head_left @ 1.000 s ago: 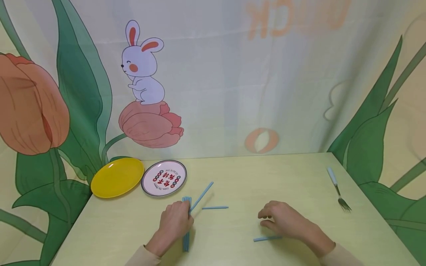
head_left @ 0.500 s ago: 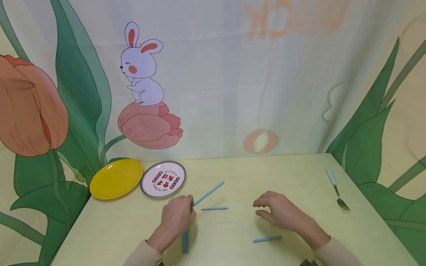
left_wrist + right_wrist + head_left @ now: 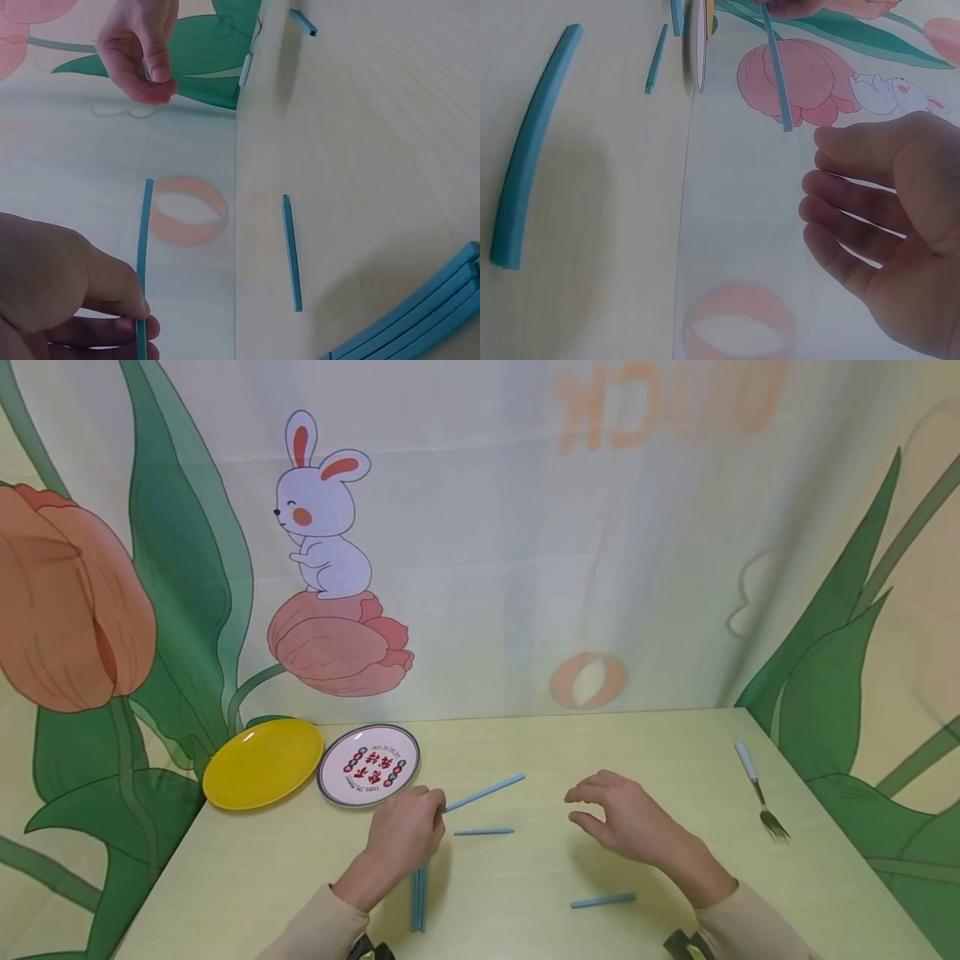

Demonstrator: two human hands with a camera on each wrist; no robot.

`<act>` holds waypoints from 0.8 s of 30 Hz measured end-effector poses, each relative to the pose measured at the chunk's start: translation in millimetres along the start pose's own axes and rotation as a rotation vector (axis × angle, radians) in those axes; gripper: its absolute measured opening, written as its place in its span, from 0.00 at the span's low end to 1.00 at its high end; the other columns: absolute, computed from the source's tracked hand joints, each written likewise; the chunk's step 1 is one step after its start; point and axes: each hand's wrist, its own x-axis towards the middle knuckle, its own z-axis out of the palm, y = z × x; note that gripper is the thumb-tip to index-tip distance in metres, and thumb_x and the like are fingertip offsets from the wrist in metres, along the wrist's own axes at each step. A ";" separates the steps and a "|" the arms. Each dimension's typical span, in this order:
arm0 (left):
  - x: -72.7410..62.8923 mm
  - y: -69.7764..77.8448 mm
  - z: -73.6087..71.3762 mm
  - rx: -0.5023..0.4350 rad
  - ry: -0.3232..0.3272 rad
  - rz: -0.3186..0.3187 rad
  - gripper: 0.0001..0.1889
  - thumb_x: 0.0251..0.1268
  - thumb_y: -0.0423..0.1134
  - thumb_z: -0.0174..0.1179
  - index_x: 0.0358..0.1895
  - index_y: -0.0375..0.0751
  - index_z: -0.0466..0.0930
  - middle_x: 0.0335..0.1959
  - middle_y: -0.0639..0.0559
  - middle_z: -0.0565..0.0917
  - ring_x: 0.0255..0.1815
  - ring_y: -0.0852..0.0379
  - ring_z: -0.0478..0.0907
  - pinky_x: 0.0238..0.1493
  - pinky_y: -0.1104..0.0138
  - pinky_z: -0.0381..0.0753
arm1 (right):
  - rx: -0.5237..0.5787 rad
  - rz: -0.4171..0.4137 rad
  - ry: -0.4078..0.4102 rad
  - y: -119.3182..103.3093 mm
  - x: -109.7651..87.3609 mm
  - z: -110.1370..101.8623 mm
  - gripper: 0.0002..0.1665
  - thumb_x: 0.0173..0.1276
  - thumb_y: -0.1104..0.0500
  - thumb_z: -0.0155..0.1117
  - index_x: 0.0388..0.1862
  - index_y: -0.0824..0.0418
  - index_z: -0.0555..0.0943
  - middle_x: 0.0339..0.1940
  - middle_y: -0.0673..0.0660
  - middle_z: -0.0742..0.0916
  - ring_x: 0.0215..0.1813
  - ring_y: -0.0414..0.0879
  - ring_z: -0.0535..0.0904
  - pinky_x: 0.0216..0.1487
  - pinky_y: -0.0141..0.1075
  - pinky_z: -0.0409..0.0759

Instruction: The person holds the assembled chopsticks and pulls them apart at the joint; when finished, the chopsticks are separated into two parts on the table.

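Both hands have risen: the left hand (image 3: 406, 832) above the far end of the bundle of blue sticks (image 3: 418, 902), pinching one square-edged blue stick (image 3: 485, 793); the right hand (image 3: 633, 822) well to the bundle's right, fingers loosely curved (holding nothing). Passing that stick across seems the step; next, likely, right fingers must meet its free end.

The desk (image 3: 637, 747) is surfaced in pale yellow with a faint grain, and its far edge is backed by a whitish cloth (image 3: 487, 568), lightly creased. On it a white rabbit (image 3: 330, 518) is printed, seated on a pink flower (image 3: 330, 652). The left side is filled by a large orange tulip (image 3: 75, 602) and broad green leaves (image 3: 180, 527); pointed leaves (image 3: 825, 702) are pictured at the right. Faint orange letters (image 3: 626, 441) are seen along the top, and an orange ring (image 3: 564, 681) is set low. The desk is softly lit.
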 end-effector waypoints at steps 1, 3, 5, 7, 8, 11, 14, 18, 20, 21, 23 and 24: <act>0.8 0.0 -0.3 -0.004 0.000 0.010 0.05 0.52 0.30 0.64 0.28 0.45 0.83 0.20 0.57 0.77 0.21 0.60 0.73 0.18 0.71 0.66 | -0.004 -0.004 0.011 -0.1 0.9 0.4 0.11 0.57 0.59 0.74 0.39 0.56 0.86 0.38 0.48 0.88 0.45 0.44 0.82 0.45 0.39 0.82; 2.3 -0.1 -0.4 -0.007 0.009 0.041 0.05 0.52 0.30 0.65 0.28 0.45 0.84 0.21 0.57 0.78 0.22 0.59 0.74 0.19 0.71 0.67 | -0.014 -0.013 0.033 -0.1 2.5 1.1 0.11 0.56 0.60 0.74 0.39 0.56 0.86 0.38 0.48 0.88 0.44 0.44 0.82 0.44 0.39 0.82; 4.1 0.3 -0.7 -0.005 0.025 0.074 0.05 0.52 0.29 0.65 0.28 0.44 0.84 0.21 0.56 0.79 0.24 0.58 0.75 0.21 0.71 0.69 | -0.021 -0.028 0.054 -0.2 4.2 1.7 0.12 0.55 0.60 0.75 0.39 0.56 0.86 0.38 0.48 0.88 0.43 0.44 0.82 0.43 0.38 0.82; 5.8 1.0 -1.0 -0.001 0.043 0.103 0.05 0.52 0.30 0.66 0.29 0.44 0.84 0.22 0.56 0.79 0.25 0.57 0.76 0.23 0.70 0.71 | -0.023 -0.041 0.070 -0.4 6.4 2.0 0.13 0.54 0.61 0.75 0.39 0.57 0.86 0.38 0.49 0.87 0.43 0.44 0.82 0.42 0.38 0.82; 6.7 1.1 -0.7 0.002 0.051 0.114 0.04 0.52 0.30 0.66 0.29 0.44 0.84 0.22 0.56 0.79 0.26 0.57 0.76 0.23 0.69 0.71 | -0.024 -0.043 0.075 -0.7 7.8 1.7 0.13 0.54 0.61 0.75 0.39 0.57 0.86 0.38 0.49 0.87 0.43 0.44 0.82 0.42 0.38 0.82; 9.4 2.2 -0.2 -0.002 0.066 0.129 0.05 0.53 0.30 0.66 0.30 0.45 0.84 0.23 0.56 0.79 0.27 0.56 0.76 0.24 0.68 0.72 | -0.023 -0.040 0.072 -1.6 12.4 0.4 0.12 0.55 0.60 0.75 0.40 0.57 0.86 0.39 0.49 0.87 0.43 0.44 0.82 0.43 0.38 0.82; 12.2 3.8 0.1 -0.017 0.069 0.140 0.05 0.54 0.30 0.66 0.31 0.45 0.84 0.24 0.57 0.79 0.28 0.57 0.76 0.25 0.68 0.72 | -0.019 -0.041 0.068 -3.0 16.8 -0.5 0.12 0.56 0.59 0.74 0.40 0.56 0.86 0.39 0.48 0.88 0.44 0.43 0.82 0.43 0.38 0.82; 15.8 7.3 -1.6 -0.027 0.065 0.155 0.04 0.56 0.31 0.65 0.32 0.45 0.85 0.25 0.57 0.80 0.29 0.57 0.76 0.28 0.69 0.73 | -0.018 -0.058 0.068 -5.4 22.0 -0.2 0.12 0.56 0.59 0.74 0.41 0.57 0.86 0.39 0.48 0.88 0.44 0.44 0.82 0.44 0.38 0.82; 17.6 8.6 -2.0 -0.024 0.065 0.165 0.04 0.56 0.31 0.65 0.32 0.45 0.85 0.25 0.56 0.80 0.29 0.58 0.75 0.29 0.69 0.74 | -0.018 -0.061 0.066 -7.0 25.0 -0.3 0.13 0.56 0.59 0.74 0.41 0.57 0.86 0.39 0.49 0.88 0.45 0.44 0.82 0.44 0.38 0.82; 18.3 9.1 -2.0 -0.021 0.067 0.170 0.04 0.56 0.31 0.65 0.32 0.45 0.85 0.25 0.56 0.80 0.29 0.58 0.75 0.29 0.69 0.74 | -0.018 -0.060 0.062 -8.0 26.6 -0.5 0.13 0.57 0.59 0.74 0.41 0.58 0.86 0.39 0.49 0.88 0.45 0.44 0.82 0.45 0.38 0.82; 19.5 9.6 -1.7 -0.021 0.073 0.179 0.04 0.56 0.31 0.66 0.32 0.45 0.85 0.25 0.56 0.81 0.29 0.57 0.75 0.30 0.68 0.74 | -0.012 -0.056 0.055 -9.8 30.3 -1.2 0.13 0.57 0.59 0.74 0.42 0.58 0.86 0.39 0.49 0.88 0.45 0.45 0.82 0.45 0.39 0.82; 20.0 9.9 -1.7 -0.022 0.076 0.183 0.04 0.56 0.31 0.66 0.32 0.45 0.85 0.25 0.56 0.81 0.29 0.57 0.76 0.30 0.68 0.75 | -0.009 -0.056 0.054 -10.6 32.1 -1.4 0.13 0.57 0.59 0.74 0.42 0.58 0.86 0.40 0.49 0.88 0.45 0.45 0.82 0.45 0.39 0.82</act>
